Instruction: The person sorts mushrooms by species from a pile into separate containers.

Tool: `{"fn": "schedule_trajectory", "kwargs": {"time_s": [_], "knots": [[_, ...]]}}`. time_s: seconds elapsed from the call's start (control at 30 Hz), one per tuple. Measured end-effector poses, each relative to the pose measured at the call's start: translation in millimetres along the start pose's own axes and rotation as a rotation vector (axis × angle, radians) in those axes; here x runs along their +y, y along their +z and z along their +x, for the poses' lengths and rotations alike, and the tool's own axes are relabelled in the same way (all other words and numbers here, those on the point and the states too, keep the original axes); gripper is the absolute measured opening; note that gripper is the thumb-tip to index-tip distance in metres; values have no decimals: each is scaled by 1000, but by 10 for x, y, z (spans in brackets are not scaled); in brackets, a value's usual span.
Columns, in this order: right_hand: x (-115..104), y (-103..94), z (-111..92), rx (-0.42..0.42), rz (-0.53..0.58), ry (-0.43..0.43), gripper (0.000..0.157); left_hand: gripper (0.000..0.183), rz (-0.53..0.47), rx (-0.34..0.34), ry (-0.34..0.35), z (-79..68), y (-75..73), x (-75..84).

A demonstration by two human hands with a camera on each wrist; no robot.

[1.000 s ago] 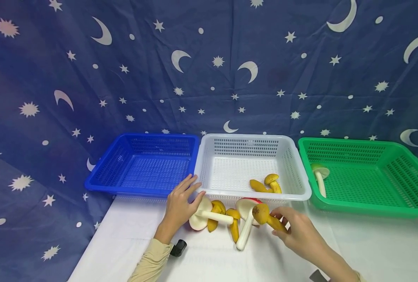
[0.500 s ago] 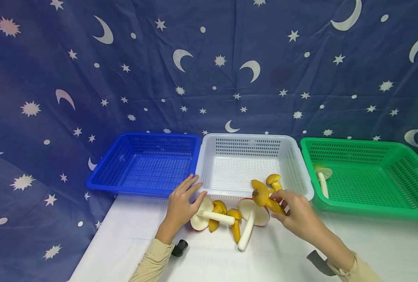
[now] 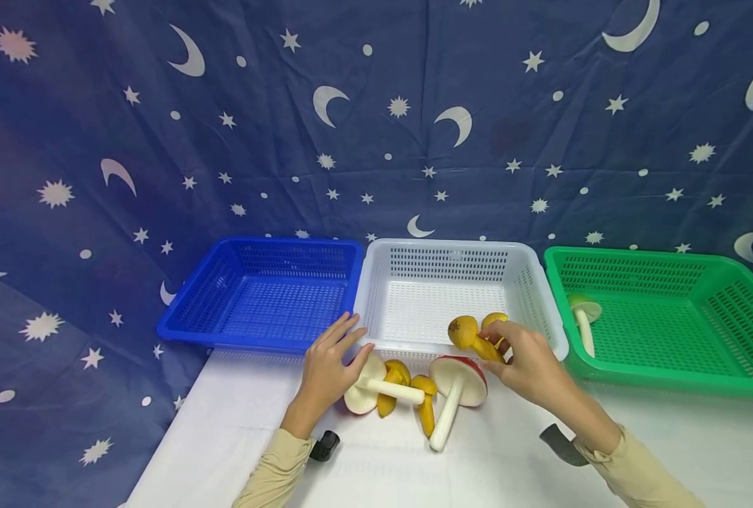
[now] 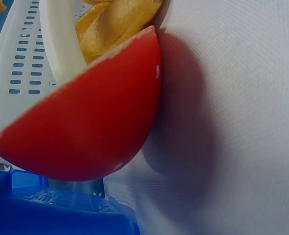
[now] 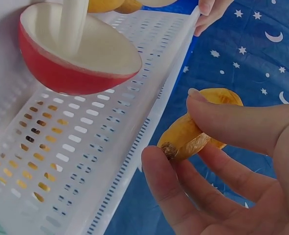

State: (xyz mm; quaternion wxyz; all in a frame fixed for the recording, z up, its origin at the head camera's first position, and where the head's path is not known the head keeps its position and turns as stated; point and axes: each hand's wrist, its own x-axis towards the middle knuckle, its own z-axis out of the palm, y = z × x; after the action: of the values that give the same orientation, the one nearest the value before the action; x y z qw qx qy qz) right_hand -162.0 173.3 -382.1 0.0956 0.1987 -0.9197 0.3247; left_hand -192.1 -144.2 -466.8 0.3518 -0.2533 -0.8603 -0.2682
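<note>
My right hand (image 3: 528,360) pinches a toy yellow mushroom (image 3: 463,331) (image 5: 183,134) between thumb and fingers, over the front rim of the white basket (image 3: 408,346). Part of another yellow mushroom (image 3: 494,320) shows behind it inside the basket. My left hand (image 3: 328,370), fingers spread, lies at the corner between the white and blue baskets, beside a red-capped mushroom (image 3: 358,401) (image 4: 100,112). Another red-capped mushroom (image 3: 447,416) lies on the table below my right hand. Two yellow mushrooms, one left (image 3: 387,404) and one right (image 3: 425,416), lie between the red-capped ones.
The blue basket (image 3: 236,341) stands left of the white one. At the right is a green basket (image 3: 668,381) holding a green-capped mushroom (image 3: 584,326). A white cloth (image 3: 440,480) covers the table, and a blue curtain (image 3: 274,127) with moons and stars hangs behind.
My right hand has carried the yellow mushroom up and forward, from above the right red-capped mushroom to over the white basket's front rim. My left hand has stayed in place.
</note>
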Motion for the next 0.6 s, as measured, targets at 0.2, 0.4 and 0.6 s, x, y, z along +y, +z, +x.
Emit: {"fn": "schedule_trajectory", "kwargs": {"time_s": [0.2,0.4,0.6], "knots": [[36,23,131,-3,-11,-21,30,28,1,4,1,1,-5,0],[96,74,260,-30,-14,9,30,29,2,4,5,-6,-1,-5],[166,141,402,-51,-3,47,29,29,8,8,11,-9,14,-13]]}}
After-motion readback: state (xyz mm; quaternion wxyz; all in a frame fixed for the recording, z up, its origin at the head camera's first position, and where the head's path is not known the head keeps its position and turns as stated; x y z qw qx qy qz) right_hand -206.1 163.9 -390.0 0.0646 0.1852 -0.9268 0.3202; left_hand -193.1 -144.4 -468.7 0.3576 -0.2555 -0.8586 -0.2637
